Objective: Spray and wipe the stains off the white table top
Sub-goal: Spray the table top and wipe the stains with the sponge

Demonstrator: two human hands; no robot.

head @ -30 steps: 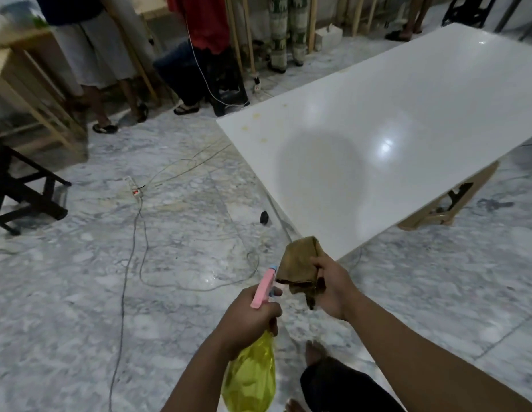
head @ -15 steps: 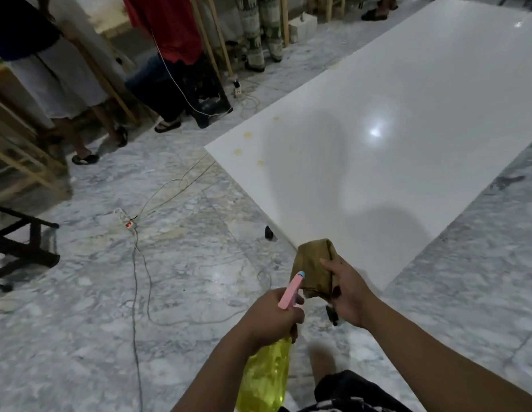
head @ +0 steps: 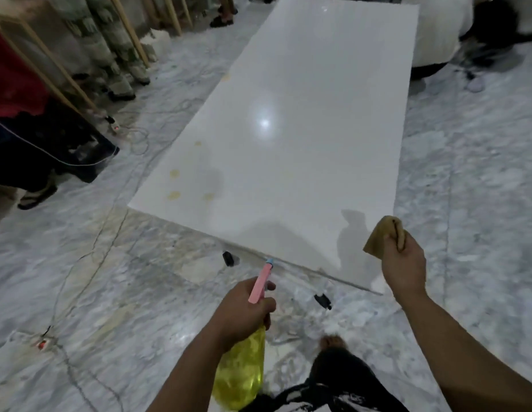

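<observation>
A person stands at the near end of a long white table (head: 303, 138), the left hand (head: 244, 310) wrapped around the neck of a yellow spray bottle (head: 244, 373), its pink nozzle (head: 260, 282) pointing toward the table's near edge. The right hand (head: 403, 263) is raised beside the table's near right corner, fingers curled tight around a bunched tan cloth (head: 382, 236). Yellowish stains (head: 174, 195) dot the tabletop close to its near left corner, with another farther along the left edge. Grey cables (head: 95, 257) trail across the marble floor (head: 95, 292) to a power strip (head: 42, 344) at lower left, and two small black objects (head: 228, 258) lie on the floor just by the near edge. Bystanders' legs (head: 122, 69) and wooden frame posts (head: 131, 28) line the left side; a dark and white bundle (head: 481, 34) sits beyond the table's far right corner.
</observation>
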